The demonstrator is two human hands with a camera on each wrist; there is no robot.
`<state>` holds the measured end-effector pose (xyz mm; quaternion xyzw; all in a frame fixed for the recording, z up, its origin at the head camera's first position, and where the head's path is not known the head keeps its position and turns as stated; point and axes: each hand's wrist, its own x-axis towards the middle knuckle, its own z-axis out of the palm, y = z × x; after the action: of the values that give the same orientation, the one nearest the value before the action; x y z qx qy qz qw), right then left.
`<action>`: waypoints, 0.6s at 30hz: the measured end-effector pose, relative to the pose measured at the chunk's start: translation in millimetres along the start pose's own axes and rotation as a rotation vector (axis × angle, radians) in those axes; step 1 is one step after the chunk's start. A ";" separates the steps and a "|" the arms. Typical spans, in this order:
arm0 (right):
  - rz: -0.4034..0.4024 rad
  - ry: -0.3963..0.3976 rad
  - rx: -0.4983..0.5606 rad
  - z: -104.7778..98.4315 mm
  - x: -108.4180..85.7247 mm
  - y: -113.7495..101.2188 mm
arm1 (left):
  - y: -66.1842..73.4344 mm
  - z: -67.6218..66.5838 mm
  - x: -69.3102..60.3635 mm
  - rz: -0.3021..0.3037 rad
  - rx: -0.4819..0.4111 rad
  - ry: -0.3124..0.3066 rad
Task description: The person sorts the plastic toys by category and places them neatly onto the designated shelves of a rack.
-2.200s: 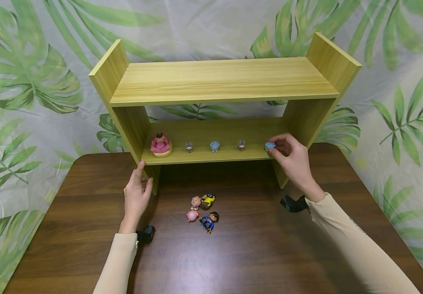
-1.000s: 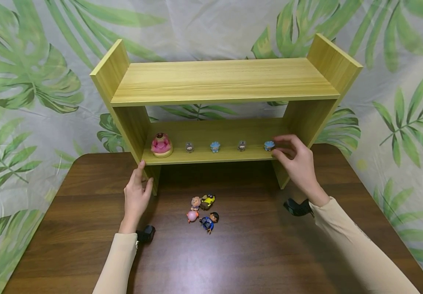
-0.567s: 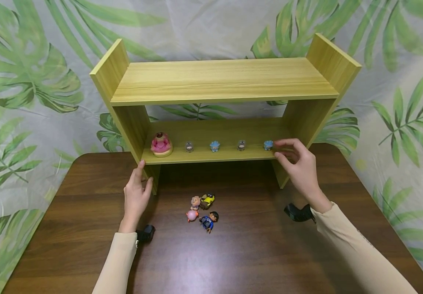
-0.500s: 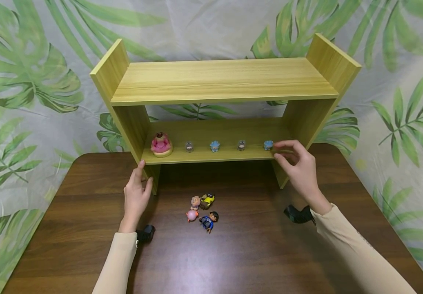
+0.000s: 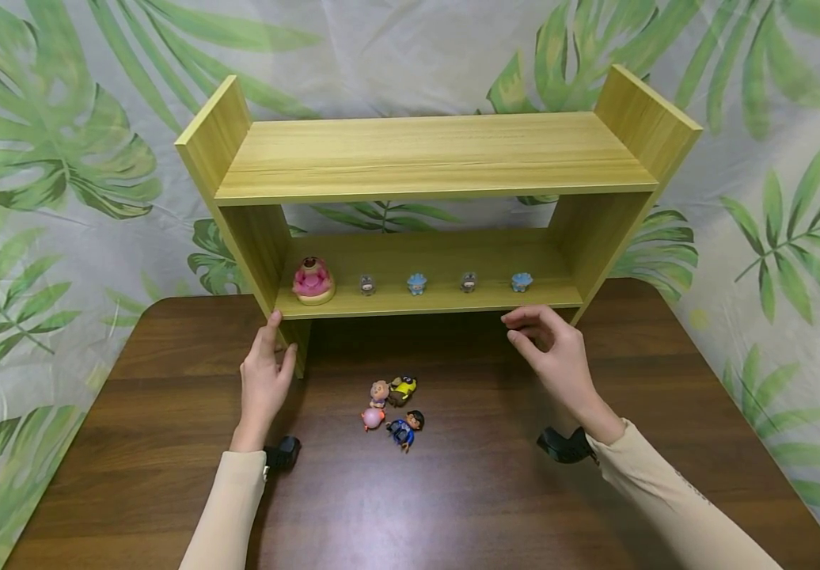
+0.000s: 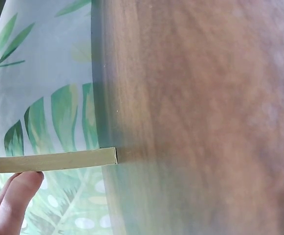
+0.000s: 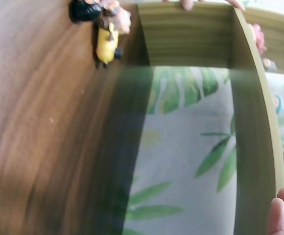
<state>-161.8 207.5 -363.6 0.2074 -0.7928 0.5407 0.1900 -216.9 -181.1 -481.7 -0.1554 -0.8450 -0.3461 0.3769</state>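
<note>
My left hand [image 5: 265, 372] holds the lower left side panel of the yellow wooden shelf [image 5: 424, 154], its edge between thumb and fingers. In the left wrist view, that panel [image 6: 58, 160] has fingertips [image 6: 27, 182] against its lower face. My right hand [image 5: 552, 356] hovers with loosely bent fingers, holding nothing, just in front of the middle board's right end. Along that board stand a pink bear figurine [image 5: 313, 281], a small grey figurine [image 5: 367, 286], a blue figurine [image 5: 416, 284], another grey figurine [image 5: 468, 283] and another blue figurine [image 5: 521, 282].
Several toy figures lie on the brown table [image 5: 467, 491] before the shelf: a peach-coloured figure [image 5: 379, 393], a yellow-clad figure [image 5: 404, 389], a pink round figure [image 5: 373, 418] and a blue-clad figure [image 5: 406, 429]. A leaf-print cloth [image 5: 396, 47] hangs behind.
The right hand has let go of the rightmost blue figurine, drawn back to its right, then come down and toward the front of the shelf. The left hand has stayed put.
</note>
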 end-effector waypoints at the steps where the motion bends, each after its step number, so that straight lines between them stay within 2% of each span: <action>1: 0.007 -0.004 0.004 2.0 -1.4 0.1 | 0.2 0.1 0.0 0.001 0.000 0.001; 10: 0.030 -0.094 0.015 20.5 -17.1 4.5 | 0.9 -0.6 0.3 0.007 0.000 0.007; 18: 0.060 -0.162 -0.024 40.8 -34.2 10.1 | 0.7 0.1 -0.2 0.008 -0.004 0.014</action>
<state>-141.5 176.9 -403.4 0.2243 -0.8179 0.5179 0.1116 -216.5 -180.6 -481.6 -0.1569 -0.8411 -0.3473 0.3839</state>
